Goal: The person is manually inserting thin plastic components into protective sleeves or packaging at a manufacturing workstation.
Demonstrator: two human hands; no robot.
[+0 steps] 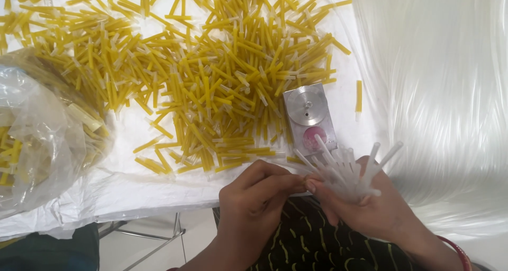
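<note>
Right hand (370, 207) closed round a fanned bunch of clear plastic tubes (346, 170) at table edge, left hand (254, 197) pinching one tube's end, heap of short yellow tube pieces (201, 70) just beyond.

Matt yellow plastic tubes (201, 75), translucent plastic tubing (344, 170) (slightly glossy), brushed metal block (307, 112), crinkly clear plastic bag (37, 128), white woven sheet (159, 189)

Two bare hands worked: a left hand (254, 197) and a right hand (365, 207). Above them sat one small metal block with a round disc (308, 117). Short yellow plastic tubes (211, 75) beyond it were too many to count. Left of the hands lay one clear plastic bag (42, 133).
</note>
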